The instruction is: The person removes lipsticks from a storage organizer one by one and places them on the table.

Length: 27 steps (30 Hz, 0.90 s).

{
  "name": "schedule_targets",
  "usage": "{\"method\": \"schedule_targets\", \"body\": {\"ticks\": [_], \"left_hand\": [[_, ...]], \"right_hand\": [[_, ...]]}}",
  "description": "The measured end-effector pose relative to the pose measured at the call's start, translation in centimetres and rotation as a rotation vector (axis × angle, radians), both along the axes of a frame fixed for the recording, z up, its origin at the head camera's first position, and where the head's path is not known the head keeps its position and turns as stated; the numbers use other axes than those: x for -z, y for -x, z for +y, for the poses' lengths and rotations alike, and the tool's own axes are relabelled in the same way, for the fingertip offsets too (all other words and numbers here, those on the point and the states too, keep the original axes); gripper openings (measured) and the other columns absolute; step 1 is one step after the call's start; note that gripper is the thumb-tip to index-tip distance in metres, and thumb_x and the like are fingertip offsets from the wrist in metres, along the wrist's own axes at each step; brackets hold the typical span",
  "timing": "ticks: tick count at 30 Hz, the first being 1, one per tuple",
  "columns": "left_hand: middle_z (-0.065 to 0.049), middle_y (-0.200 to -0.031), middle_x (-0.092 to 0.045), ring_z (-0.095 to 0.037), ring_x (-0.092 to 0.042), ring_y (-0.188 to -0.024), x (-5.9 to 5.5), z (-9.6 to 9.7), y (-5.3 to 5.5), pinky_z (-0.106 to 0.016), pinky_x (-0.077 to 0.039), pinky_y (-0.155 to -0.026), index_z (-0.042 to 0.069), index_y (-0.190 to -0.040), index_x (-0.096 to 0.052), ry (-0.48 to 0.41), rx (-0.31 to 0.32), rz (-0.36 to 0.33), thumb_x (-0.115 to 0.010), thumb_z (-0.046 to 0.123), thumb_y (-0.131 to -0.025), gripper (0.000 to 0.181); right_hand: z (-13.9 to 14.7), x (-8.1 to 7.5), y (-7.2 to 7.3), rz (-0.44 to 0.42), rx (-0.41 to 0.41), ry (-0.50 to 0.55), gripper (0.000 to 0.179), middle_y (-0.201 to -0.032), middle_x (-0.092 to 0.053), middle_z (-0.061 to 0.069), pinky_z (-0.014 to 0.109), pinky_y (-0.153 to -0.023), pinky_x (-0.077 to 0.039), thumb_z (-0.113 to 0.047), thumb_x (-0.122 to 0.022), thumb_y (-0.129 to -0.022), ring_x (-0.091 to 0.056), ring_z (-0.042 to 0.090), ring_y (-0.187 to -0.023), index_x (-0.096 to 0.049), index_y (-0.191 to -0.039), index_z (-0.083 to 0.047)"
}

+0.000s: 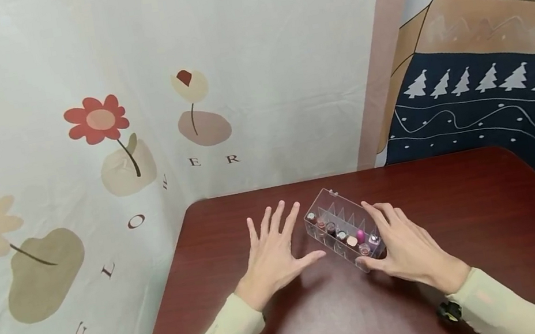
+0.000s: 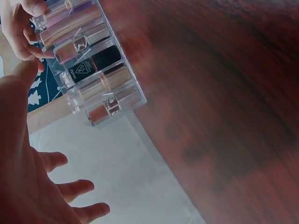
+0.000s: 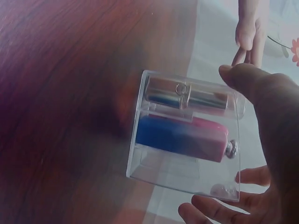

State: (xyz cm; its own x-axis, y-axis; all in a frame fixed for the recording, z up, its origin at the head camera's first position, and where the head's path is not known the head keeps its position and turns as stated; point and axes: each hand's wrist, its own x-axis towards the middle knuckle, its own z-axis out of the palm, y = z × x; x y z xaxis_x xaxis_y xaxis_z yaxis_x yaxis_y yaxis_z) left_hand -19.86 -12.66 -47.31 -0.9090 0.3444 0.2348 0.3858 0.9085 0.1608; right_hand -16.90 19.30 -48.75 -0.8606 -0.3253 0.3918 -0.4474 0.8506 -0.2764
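A clear plastic lipstick organizer [image 1: 337, 207] stands on the table at a slant. Several lipsticks fill its near row, among them a black tube [image 2: 96, 64]; a pink top [image 1: 360, 235] shows behind them. At its right end is a blue-and-pink lipstick [image 3: 180, 137] with a silver knob. My right hand [image 1: 407, 241] spans that end and holds it, thumb at the near corner and fingers at the far side. My left hand [image 1: 273, 253] hovers left of the organizer with fingers spread, holding nothing, its thumb pointing at the case but apart from it.
The dark red wooden table [image 1: 473, 204] extends to both sides and toward me. Behind it hangs a pale cloth [image 1: 284, 71] with printed flowers; a navy cloth with white trees [image 1: 493, 96] hangs at right. A black device [image 1: 449, 311] is on my right wrist.
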Motion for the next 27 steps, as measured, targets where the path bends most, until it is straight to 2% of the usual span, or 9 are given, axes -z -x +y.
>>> {"method": "schedule_targets", "body": {"ticks": [6,15,20,27], "left_hand": [[-0.007,-0.194,-0.032,-0.043,-0.032,-0.179,0.2,0.7,0.9,-0.085,-0.015,-0.141,0.037,-0.188,-0.021,-0.014,0.045,-0.014,-0.072,0.091,-0.093,0.12],[-0.006,-0.193,-0.034,-0.041,-0.034,-0.179,1.0,1.6,2.0,-0.082,-0.022,-0.141,0.035,-0.188,-0.022,-0.013,0.094,-0.043,-0.078,0.086,-0.094,0.12],[-0.008,-0.192,-0.035,-0.044,-0.038,-0.176,1.2,1.7,2.4,-0.078,-0.029,-0.141,0.033,-0.188,-0.023,-0.046,0.133,-0.066,-0.084,0.079,-0.094,0.12],[-0.008,-0.191,-0.037,-0.044,-0.046,-0.171,1.3,1.5,3.1,-0.075,-0.034,-0.14,0.031,-0.187,-0.025,-0.072,0.17,-0.045,-0.091,0.07,-0.093,0.122]], "right_hand": [[-0.5,0.0,0.1,0.008,-0.005,0.027,0.115,-0.147,-0.062,0.018,0.053,-0.077,-0.071,-0.053,-0.103,-0.08,-0.067,0.036,-0.118,-0.05,-0.169,-0.002],[-0.2,-0.3,0.4,-0.048,-0.009,0.043,0.111,-0.145,-0.062,0.016,0.053,-0.075,-0.07,-0.05,-0.102,-0.079,-0.066,0.033,-0.116,-0.053,-0.166,-0.004],[0.3,-0.6,0.4,-0.061,-0.044,0.035,0.108,-0.144,-0.063,0.016,0.052,-0.077,-0.071,-0.044,-0.103,-0.078,-0.067,0.033,-0.117,-0.054,-0.166,-0.005],[0.9,-1.3,1.2,-0.093,-0.112,0.016,0.108,-0.147,-0.062,0.016,0.053,-0.087,-0.07,-0.037,-0.104,-0.079,-0.067,0.035,-0.125,-0.052,-0.17,-0.009]]}}
